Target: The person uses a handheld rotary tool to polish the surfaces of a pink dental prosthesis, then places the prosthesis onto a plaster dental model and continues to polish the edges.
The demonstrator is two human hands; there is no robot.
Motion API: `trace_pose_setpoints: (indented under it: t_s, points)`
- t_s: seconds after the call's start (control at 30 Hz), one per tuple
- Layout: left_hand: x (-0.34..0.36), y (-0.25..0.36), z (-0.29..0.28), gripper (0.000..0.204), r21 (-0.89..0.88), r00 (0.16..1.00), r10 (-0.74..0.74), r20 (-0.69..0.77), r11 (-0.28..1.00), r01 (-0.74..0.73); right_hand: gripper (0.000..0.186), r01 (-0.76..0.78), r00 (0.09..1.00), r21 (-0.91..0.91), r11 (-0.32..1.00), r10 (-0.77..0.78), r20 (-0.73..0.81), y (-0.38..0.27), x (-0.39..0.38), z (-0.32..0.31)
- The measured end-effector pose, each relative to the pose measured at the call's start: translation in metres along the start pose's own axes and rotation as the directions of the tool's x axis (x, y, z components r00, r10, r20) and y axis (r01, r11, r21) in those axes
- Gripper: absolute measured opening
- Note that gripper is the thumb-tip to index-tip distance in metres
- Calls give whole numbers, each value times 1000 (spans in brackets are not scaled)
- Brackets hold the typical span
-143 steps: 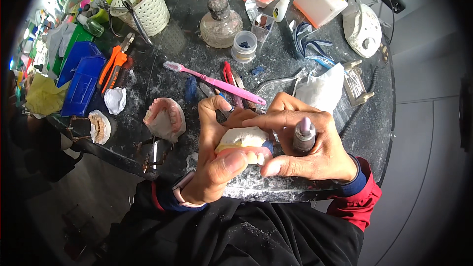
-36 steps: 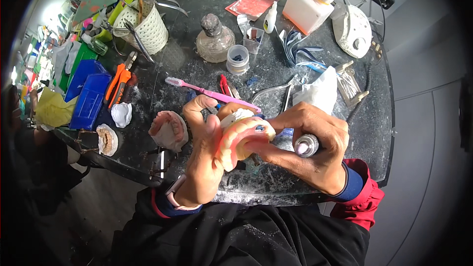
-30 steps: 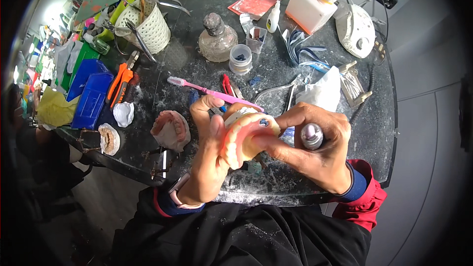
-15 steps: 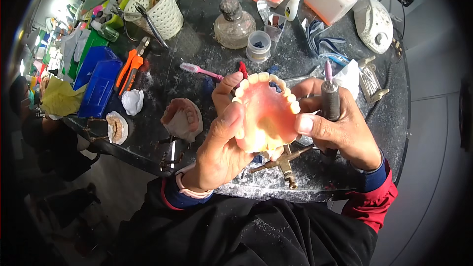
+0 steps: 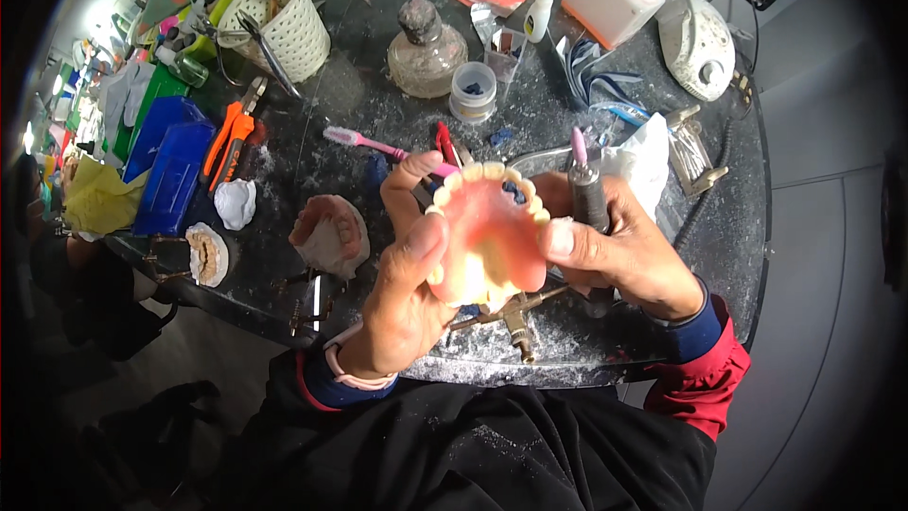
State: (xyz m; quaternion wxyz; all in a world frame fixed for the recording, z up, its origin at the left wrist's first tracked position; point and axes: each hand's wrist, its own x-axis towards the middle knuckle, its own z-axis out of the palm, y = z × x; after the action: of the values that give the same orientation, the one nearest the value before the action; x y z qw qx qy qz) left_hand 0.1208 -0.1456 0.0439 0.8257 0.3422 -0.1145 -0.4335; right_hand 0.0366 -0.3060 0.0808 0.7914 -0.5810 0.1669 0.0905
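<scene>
My left hand (image 5: 402, 270) grips a pink denture (image 5: 484, 237) with a row of cream teeth, its thumb along one side. The denture's hollow inner side is strongly lit, and a dark blue bit (image 5: 514, 192) sits by the front teeth. In my right hand (image 5: 624, 255) is a rotary handpiece (image 5: 588, 199), upright, with a pink grinding stone (image 5: 578, 144) pointing away from me. The right thumb rests against the denture's right edge; the stone is apart from it. Under the denture lies a brass articulator (image 5: 517, 326), partly covered.
Left on the dusty dark table (image 5: 359, 114) are a plaster model with pink wax (image 5: 329, 237), orange pliers (image 5: 227, 147) and a blue box (image 5: 175, 170). Beyond stand a tool basket (image 5: 293, 38), a glass burner (image 5: 426, 61) and a small jar (image 5: 472, 95). A pink toothbrush (image 5: 378, 147) lies behind the denture.
The whole view has shifted, so the table things sit further left. Both hands keep their grips; the denture is tilted slightly differently and sits a little lower in view.
</scene>
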Motion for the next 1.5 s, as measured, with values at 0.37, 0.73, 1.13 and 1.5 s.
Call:
trace_pose_setpoints:
  t_s: [0.37, 0.73, 1.13, 1.5]
  points:
    - [0, 6, -7, 69, 142, 983, -14, 185, 990, -13, 45, 54, 998, 11, 998, -55, 35, 2, 1, 6]
    - [2, -5, -13, 97, 67, 900, 180, 396, 972, -224, 79, 234, 937, 121, 965, -257, 235, 23, 9, 6]
    - [-9, 8, 2, 101, 188, 995, 2, 101, 982, -21, 72, 460, 855, -73, 885, -419, 306, 23, 8, 1]
    - [11, 3, -25, 99, 208, 594, 408, 694, 676, -707, 78, 578, 797, -237, 781, -479, 367, 8, 7, 1]
